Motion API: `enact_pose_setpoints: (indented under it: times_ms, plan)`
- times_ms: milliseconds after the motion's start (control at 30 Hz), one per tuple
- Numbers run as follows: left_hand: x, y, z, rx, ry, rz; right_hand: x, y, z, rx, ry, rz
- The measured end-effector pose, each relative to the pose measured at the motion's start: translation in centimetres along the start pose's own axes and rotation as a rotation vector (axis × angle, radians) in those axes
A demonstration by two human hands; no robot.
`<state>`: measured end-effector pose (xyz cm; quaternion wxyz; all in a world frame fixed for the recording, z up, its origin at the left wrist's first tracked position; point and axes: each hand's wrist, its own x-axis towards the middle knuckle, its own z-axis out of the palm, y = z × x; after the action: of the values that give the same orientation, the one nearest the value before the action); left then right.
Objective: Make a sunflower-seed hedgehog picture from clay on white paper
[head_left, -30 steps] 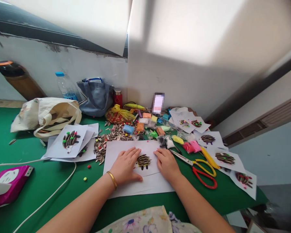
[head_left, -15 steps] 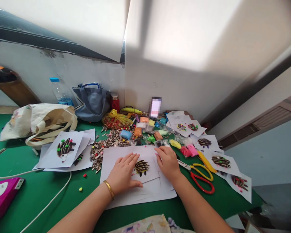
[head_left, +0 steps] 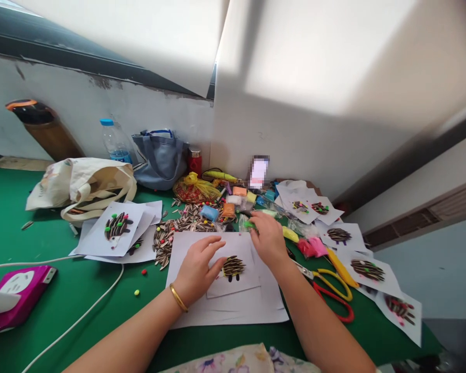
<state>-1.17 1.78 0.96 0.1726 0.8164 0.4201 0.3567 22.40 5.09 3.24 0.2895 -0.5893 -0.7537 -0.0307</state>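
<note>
My left hand (head_left: pixel 200 267) lies on a small white paper card (head_left: pixel 236 287), its fingers apart and its thumb beside a hedgehog picture (head_left: pixel 233 266) made of sunflower seeds with dark oval feet. Larger white sheets (head_left: pixel 270 308) lie under the card. My right hand (head_left: pixel 268 239) is beyond the card's upper right edge. Its thumb and fingertips close around a packet of green clay (head_left: pixel 249 224), partly hidden by the hand.
Sunflower seeds (head_left: pixel 166 235) and clay packets (head_left: pixel 209 213) spread behind the sheets. Scissors (head_left: pixel 334 290) lie right of my right arm. Finished hedgehog cards (head_left: pixel 367 269) line the right edge; more cards (head_left: pixel 120 230) lie left. A cable (head_left: pixel 89 315) crosses the left side.
My right hand has moved from the card's upper right corner away to the green clay packet. My left hand has pulled back slightly across the card. The view has shifted left.
</note>
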Motion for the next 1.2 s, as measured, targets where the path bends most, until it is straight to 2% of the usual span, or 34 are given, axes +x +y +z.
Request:
enact_pose_setpoints:
  times_ms: [100,233,467,600,700,867,967,1067,1200]
  plan:
    - [0.0,0.6,0.0,-0.173,0.087,-0.031,-2.4,-2.0,-0.7,0.264,-0.04,-0.067]
    - [-0.2,1.3,0.3,-0.362,0.096,-0.077,-4.5,-4.0,-0.4,0.465,-0.089,-0.101]
    - [-0.2,1.4,0.6,-0.395,0.061,-0.218,-5.0,-4.4,-0.2,0.537,-0.099,-0.122]
    - [-0.2,1.1,0.6,-0.326,-0.011,-0.249,-5.2,-4.5,0.0,0.555,-0.078,-0.116]
    - [-0.1,0.9,0.5,-0.352,-0.049,-0.299,-5.5,-4.6,0.3,0.572,-0.08,-0.12]
    - [0.3,1.2,0.1,-0.448,-0.039,-0.207,-5.8,-4.7,0.7,0.593,-0.073,-0.131]
    - [0.3,1.8,0.1,-0.439,-0.018,-0.203,-6.0,-4.8,1.0,0.58,-0.059,-0.14]
    - [0.1,2.1,0.2,-0.421,0.022,-0.21,-6.0,-5.0,1.1,0.585,-0.027,-0.156]
    - [0.0,2.2,0.1,-0.373,0.11,-0.105,-5.7,-5.4,0.7,0.697,0.004,-0.167]
